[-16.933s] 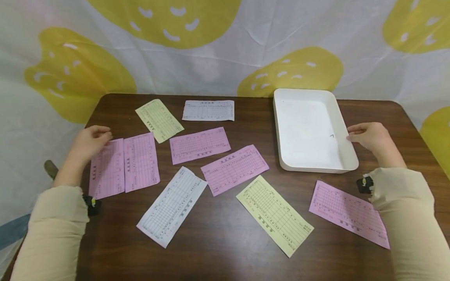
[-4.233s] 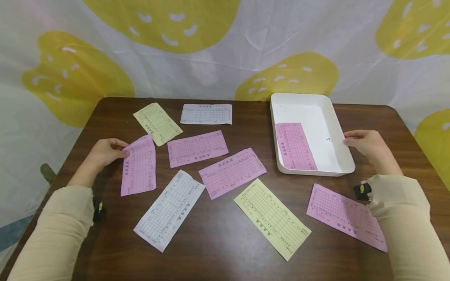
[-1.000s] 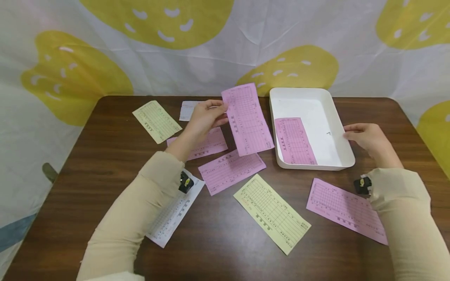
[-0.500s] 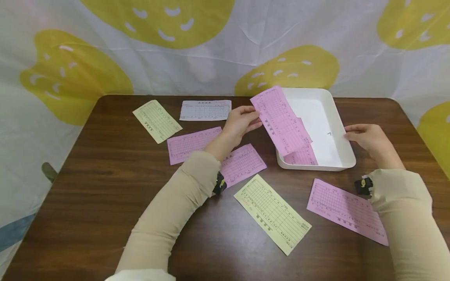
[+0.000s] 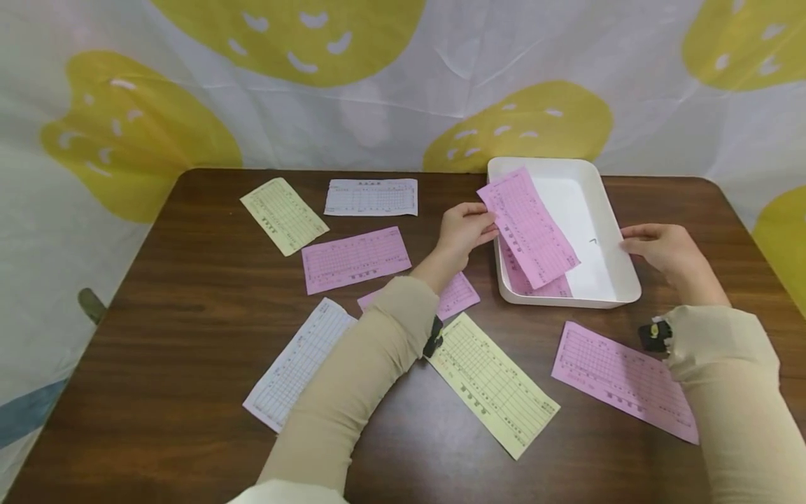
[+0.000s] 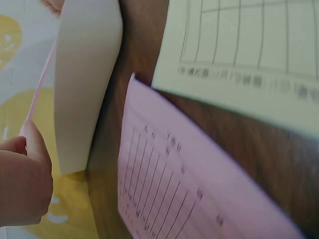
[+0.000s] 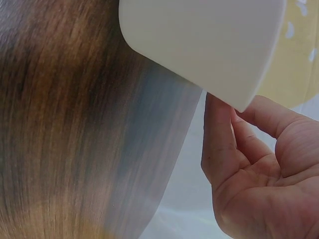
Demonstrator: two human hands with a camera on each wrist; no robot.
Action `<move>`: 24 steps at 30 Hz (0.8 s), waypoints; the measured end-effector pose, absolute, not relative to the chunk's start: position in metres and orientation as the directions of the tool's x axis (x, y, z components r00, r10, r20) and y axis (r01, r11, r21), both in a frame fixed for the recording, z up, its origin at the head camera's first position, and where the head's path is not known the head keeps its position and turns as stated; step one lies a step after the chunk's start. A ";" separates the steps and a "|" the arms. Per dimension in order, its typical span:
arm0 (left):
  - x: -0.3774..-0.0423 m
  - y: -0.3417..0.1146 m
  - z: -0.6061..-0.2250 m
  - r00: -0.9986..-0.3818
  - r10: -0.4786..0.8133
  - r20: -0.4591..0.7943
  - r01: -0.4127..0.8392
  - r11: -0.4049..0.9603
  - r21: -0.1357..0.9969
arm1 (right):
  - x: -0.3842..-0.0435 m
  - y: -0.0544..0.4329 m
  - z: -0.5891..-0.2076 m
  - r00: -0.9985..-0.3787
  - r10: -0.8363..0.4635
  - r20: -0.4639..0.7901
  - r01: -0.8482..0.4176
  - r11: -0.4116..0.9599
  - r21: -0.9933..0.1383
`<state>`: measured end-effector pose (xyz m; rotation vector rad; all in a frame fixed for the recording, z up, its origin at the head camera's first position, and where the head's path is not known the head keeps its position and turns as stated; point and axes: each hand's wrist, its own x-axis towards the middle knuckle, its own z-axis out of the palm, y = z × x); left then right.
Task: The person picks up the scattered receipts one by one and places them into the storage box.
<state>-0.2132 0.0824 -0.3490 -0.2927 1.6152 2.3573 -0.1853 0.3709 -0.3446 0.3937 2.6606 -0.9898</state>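
Observation:
My left hand (image 5: pixel 462 231) pinches the upper left edge of a pink printed receipt slip (image 5: pixel 535 231) over the left part of a white tray (image 5: pixel 623 276). Below it, partly covered, another pink slip (image 5: pixel 557 287) lies in the tray. The left wrist view shows the held slip (image 6: pixel 42 87) nearly edge-on above the tray wall (image 6: pixel 89 84), between the left thumb and fingers. At the tray's right side, my right hand (image 5: pixel 667 255) holds the wall by its edge, thumb and fingers at the white tray (image 7: pixel 209 45) in the right wrist view; the fingertips are partly hidden.
On the brown table (image 5: pixel 157 322) lie two yellow slips (image 5: pixel 285 217) (image 5: pixel 494 385), two white slips (image 5: pixel 371 197) (image 5: pixel 299 360) and several pink ones (image 5: pixel 355 259) (image 5: pixel 623 378). My left forearm covers part of a pink slip (image 5: pixel 462 297). A patterned cloth (image 5: pixel 378 126) hangs behind.
The left hand has carried the second pink slip from the table's left side rightward and down over the tray. An earlier pink slip went into the tray. The right hand stays at the tray.

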 end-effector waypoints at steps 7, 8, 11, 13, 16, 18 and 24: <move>-0.208 0.098 -0.355 -0.946 0.097 -0.308 -0.323 -0.292 0.900 | -0.182 0.373 -0.343 -0.930 0.098 -0.353 0.310 0.726 -0.614; -0.208 0.099 -0.356 -0.948 0.097 -0.302 -0.317 -0.284 0.905 | -0.182 0.373 -0.344 -0.932 0.098 -0.350 0.307 0.727 -0.614; -0.207 0.104 -0.358 -0.957 0.094 -0.275 -0.290 -0.251 0.923 | -0.182 0.374 -0.344 -0.935 0.099 -0.341 0.299 0.737 -0.606; -0.206 0.106 -0.360 -0.964 0.090 -0.252 -0.266 -0.224 0.938 | -0.183 0.374 -0.344 -0.937 0.102 -0.335 0.296 0.743 -0.601; -0.204 0.108 -0.361 -0.972 0.086 -0.219 -0.232 -0.181 0.956 | -0.183 0.375 -0.345 -0.937 0.100 -0.335 0.294 0.742 -0.602; -0.204 0.109 -0.361 -0.975 0.087 -0.205 -0.217 -0.160 0.963 | -0.183 0.375 -0.345 -0.938 0.101 -0.331 0.292 0.743 -0.602; -0.202 0.108 -0.360 -0.977 0.093 -0.192 -0.200 -0.085 0.976 | -0.183 0.373 -0.346 -0.938 0.097 -0.332 0.293 0.733 -0.614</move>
